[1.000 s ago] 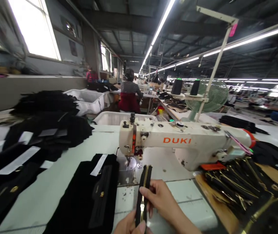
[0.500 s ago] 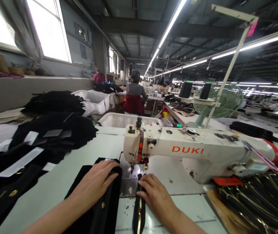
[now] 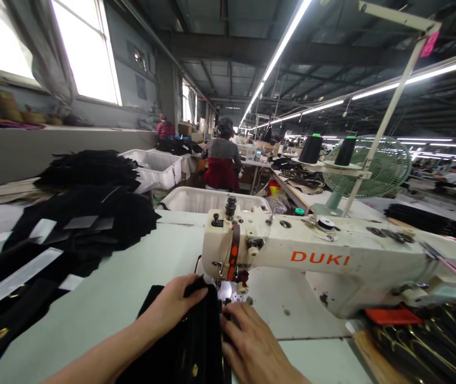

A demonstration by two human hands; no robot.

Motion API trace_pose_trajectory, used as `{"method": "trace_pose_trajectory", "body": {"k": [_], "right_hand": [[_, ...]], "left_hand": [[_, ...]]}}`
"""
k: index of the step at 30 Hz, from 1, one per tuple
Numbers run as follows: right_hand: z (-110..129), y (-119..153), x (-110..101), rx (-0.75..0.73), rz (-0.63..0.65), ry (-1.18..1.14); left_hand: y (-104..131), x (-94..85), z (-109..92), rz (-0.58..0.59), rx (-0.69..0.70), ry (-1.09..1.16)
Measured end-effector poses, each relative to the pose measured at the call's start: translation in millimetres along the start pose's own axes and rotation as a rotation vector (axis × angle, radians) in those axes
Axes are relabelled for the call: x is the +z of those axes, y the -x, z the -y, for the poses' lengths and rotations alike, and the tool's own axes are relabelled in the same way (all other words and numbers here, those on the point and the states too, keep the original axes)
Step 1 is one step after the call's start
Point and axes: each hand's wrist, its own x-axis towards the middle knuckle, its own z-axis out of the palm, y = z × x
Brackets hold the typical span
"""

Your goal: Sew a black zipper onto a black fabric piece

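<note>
My left hand grips the top of a black fabric piece, its thumb lying over the cloth near the needle area. A small gold-coloured fitting shows on the lower part of that piece. Close by on the right, my right hand has its fingers curled on a black zipper strip with a gold line along it. The hand hides most of this strip, which lies along the fabric's right edge. Just beyond both hands stands the head of a white sewing machine, with a lit spot under its needle.
Stacked black fabric pieces with white labels cover the table's left side. A bundle of gold-lined black strips lies at right on a wooden board. Behind the machine are a white bin, thread cones, a green fan and a seated person.
My left hand has brought the black fabric piece rightward, up against the zipper strip and close to the needle. My right hand stays on the strip, slightly lower in view.
</note>
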Motion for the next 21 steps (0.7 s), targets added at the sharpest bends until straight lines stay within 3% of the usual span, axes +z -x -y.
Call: {"method": "trace_pose_trajectory", "body": {"k": [4,9,12,21], "right_hand": [[3,0,0,-0.003,-0.03,-0.028],[0,1,6,-0.064,-0.168,0.012],[-3,2,12,-0.096,-0.236,0.061],[-6,-1,16,-0.173,-0.396,0.208]], "left_hand": [[30,9.0,-13,-0.155,0.049,-0.089],[61,14.4,-24,-0.173,0.462,-0.419],[62,18.4,-22,-0.153,0.587,-0.566],[55,15.9,-17,-0.096,0.605,-0.623]]}}
